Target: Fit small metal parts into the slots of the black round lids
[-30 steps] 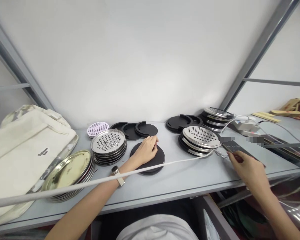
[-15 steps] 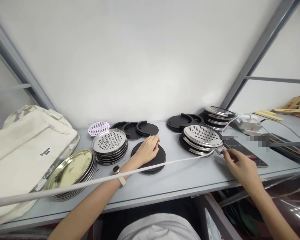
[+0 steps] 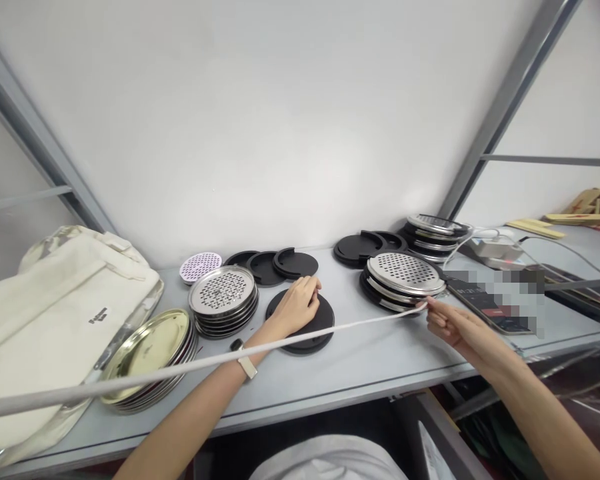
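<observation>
A round black disc [image 3: 307, 341] lies on the grey table with my left hand [image 3: 300, 305] over it. The fingers of that hand are curled and close together; their undersides and anything beneath them are hidden. My right hand [image 3: 457, 328] pinches a white cord [image 3: 363, 323] at the near right edge of a stack of perforated metal discs and black rings [image 3: 405, 272]. From there the cord runs across in front of my left wrist to the lower left. Just right of that hand is a dark phone [image 3: 473, 293], partly pixelated.
Left stand perforated silver discs [image 3: 223, 291], gold-topped plates [image 3: 147, 350], a lilac disc [image 3: 200, 265] and a cream bag [image 3: 55, 320]. Black holders [image 3: 296, 264] lie near the wall. Another disc stack [image 3: 433, 233] and a white adapter [image 3: 495, 248] are at right, beside a metal post [image 3: 510, 107].
My right hand has moved left from the phone's side to the stack's near edge, its fingertips now on the cord. My left hand stays over the black disc. The view has shifted slightly.
</observation>
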Demonstrator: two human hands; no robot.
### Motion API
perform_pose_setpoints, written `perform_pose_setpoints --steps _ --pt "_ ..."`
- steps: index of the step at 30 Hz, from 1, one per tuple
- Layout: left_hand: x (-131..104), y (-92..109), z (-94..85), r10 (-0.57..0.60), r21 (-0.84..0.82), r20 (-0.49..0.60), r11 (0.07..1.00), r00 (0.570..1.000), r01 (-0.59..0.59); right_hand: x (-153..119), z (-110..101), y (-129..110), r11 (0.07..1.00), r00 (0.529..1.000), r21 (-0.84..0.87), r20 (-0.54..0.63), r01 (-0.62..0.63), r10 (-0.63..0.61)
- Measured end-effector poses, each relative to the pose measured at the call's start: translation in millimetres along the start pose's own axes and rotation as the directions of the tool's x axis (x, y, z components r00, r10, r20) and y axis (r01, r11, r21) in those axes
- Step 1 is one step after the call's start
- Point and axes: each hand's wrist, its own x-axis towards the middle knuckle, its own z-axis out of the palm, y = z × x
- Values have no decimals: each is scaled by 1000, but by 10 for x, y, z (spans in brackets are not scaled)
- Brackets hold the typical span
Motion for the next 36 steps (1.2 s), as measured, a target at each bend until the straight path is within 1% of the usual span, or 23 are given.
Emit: perform_pose_setpoints --steps 2,3,4,6,9,11,13,15,17,18,20,21,23,26,28,30,33,34,36 --pt "-2 5 -8 -7 -5 7 1000 1000 7 -4 -10 -16 973 988 196 116 -119 97" --pt "-3 2 -5 -9 -7 7 1000 1000 9 -14 -9 -36 951 985 271 125 -146 116" --pt "-3 -5 3 -7 -8 8 1000 1000 7 -29 -4 -63 933 987 327 101 -148 122" --pt "3 -23 25 3 2 -2 1000 1000 -3 -71 10 -124 915 991 383 43 -131 124" --pt "26 -25 28 27 65 -31 998 999 -25 -128 13 -186 900 995 428 -5 -87 99" --pt "29 20 -24 46 135 -22 990 999 -42 -148 -4 -195 887 998 459 -23 -46 64" --pt "-12 106 -116 53 193 29 980 998 -57 -158 -22 -190 874 999 485 -24 -19 35" --pt "-120 208 -215 37 188 114 980 993 -58 -168 -26 -187 869 1000 494 -15 -3 13" --pt "-291 290 -286 -19 207 193 978 981 -22 -182 -11 -193 870 1000 493 -13 9 -3" --pt "-387 313 -305 -70 242 203 970 977 19 -190 0 -199 871 1000 491 -15 13 -7" --pt "-565 317 -312 -119 282 267 958 956 41 -203 20 -214 873 1000 488 -21 24 -15" --pt "-635 301 -303 -113 282 287 959 951 29 -208 25 -222 873 999 486 -25 32 -23" --pt "-719 247 -260 -113 328 261 944 959 22 -215 22 -237 875 999 481 -30 49 -40" --pt "-744 163 -144 -86 488 205 872 975 -26 -229 -2 -265 879 998 474 -26 57 -51" --pt "-739 131 -53 -12 600 192 793 981 -107 -244 -18 -287 878 998 475 -15 57 -56" --pt "-735 132 14 64 700 154 697 986 -155 -262 -27 -307 874 998 481 -3 62 -69" --pt "-706 188 20 158 783 159 581 975 -222 -287 -34 -323 872 997 485 11 66 -82" --pt "-684 213 0 186 798 156 556 970 -234 -294 -36 -325 874 996 481 15 67 -84" --pt "-621 252 -59 196 812 142 537 970 -227 -303 -39 -323 883 996 464 18 69 -88"
